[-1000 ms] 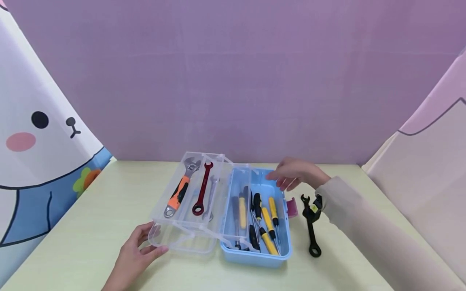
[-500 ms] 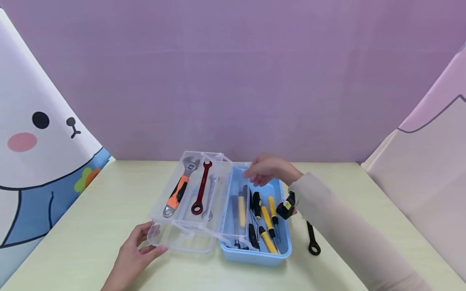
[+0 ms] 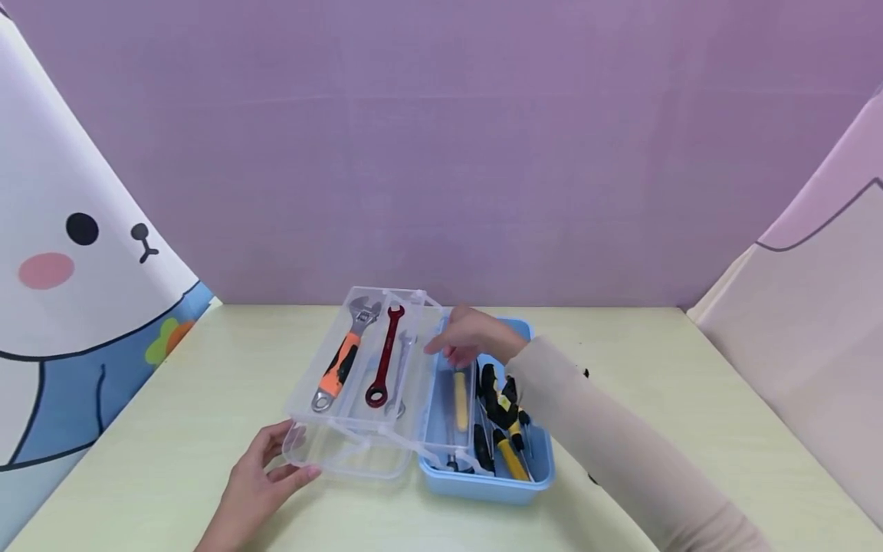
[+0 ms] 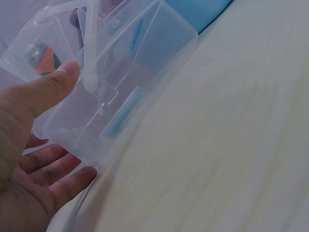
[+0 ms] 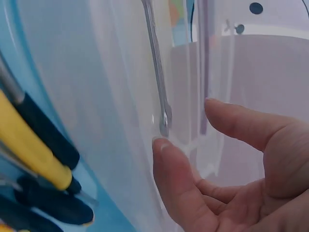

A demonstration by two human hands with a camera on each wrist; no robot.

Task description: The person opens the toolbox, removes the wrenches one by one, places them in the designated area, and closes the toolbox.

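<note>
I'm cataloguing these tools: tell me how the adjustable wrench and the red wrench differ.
The adjustable wrench has an orange-and-black handle and a silver head; the red wrench is dark red throughout. The adjustable wrench looks broader, the red wrench slimmer. Both lie in the clear tray, open-mouthed ends pointing to its far side.

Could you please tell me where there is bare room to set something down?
The table looks free between the left cloth and the left hand, and between the right sleeve and the right cloth. It is crowded in the blue box, where tools lie together and the sleeve crosses over its right side.
</note>
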